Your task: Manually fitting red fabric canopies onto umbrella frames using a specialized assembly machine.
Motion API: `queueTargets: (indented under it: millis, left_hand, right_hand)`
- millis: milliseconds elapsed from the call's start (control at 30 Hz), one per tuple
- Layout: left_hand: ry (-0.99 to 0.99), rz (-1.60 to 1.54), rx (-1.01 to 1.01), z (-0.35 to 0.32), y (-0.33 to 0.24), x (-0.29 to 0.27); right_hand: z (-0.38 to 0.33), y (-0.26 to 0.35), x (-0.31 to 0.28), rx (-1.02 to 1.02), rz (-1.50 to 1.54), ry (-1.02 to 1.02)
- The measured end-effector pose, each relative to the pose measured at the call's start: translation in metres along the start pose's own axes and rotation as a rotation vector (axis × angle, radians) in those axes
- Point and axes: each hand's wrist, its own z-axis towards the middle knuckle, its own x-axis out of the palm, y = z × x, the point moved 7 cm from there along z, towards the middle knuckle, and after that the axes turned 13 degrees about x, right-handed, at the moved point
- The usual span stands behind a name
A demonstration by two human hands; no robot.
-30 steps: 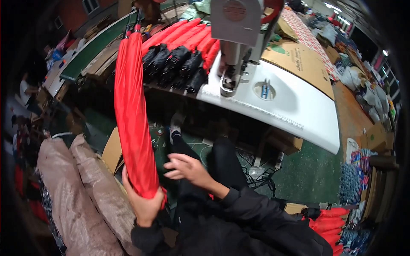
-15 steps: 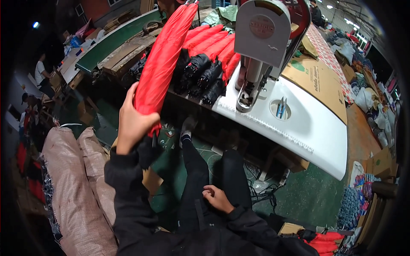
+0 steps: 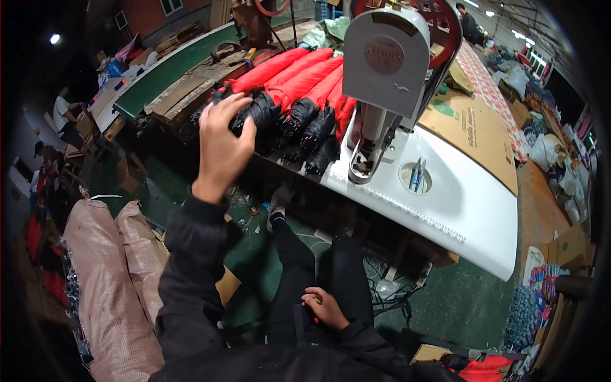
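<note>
Several folded red umbrellas (image 3: 302,83) lie side by side, their black ends toward me, to the left of a grey-white sewing machine (image 3: 384,67). Just in front of the leftmost umbrella's black end is my left hand (image 3: 224,143), open, thumb and fingers apart with nothing between them. My right hand (image 3: 326,307) rests over my lap with its fingers curled in. A small red speck shows beneath it; whatever the fingers might hold is hidden. On the machine's white table (image 3: 471,219), blue-handled thread snips (image 3: 417,176) sit in a round recess.
A flat cardboard sheet (image 3: 471,130) lies on the table's far right. Stuffed pink woven sacks (image 3: 111,280) stand at my left. Cables (image 3: 398,302) trail on the green floor beneath the table. More red umbrellas (image 3: 487,368) are at the lower right.
The red umbrella my left hand held upright now lies at the left of the row, let go. That hand has come away open. My right hand stays over my lap.
</note>
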Motion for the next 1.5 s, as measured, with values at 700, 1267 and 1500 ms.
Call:
queueTargets:
  millis: [700,1267,1500]
  left_hand:
    - [-0.481,-0.105,-1.087,-0.173,0.188,0.063]
    - [-0.389,-0.811,-0.925,-0.145,0.209,0.154]
    - [-0.575,-0.796,-0.947,-0.164,0.158,0.109]
  right_hand:
    - [0.003,0.002,0.004,0.044,0.0,0.046]
    - [0.013,-0.001,0.009,0.09,0.03,0.046]
    - [0.019,-0.004,0.013,0.091,-0.024,0.058]
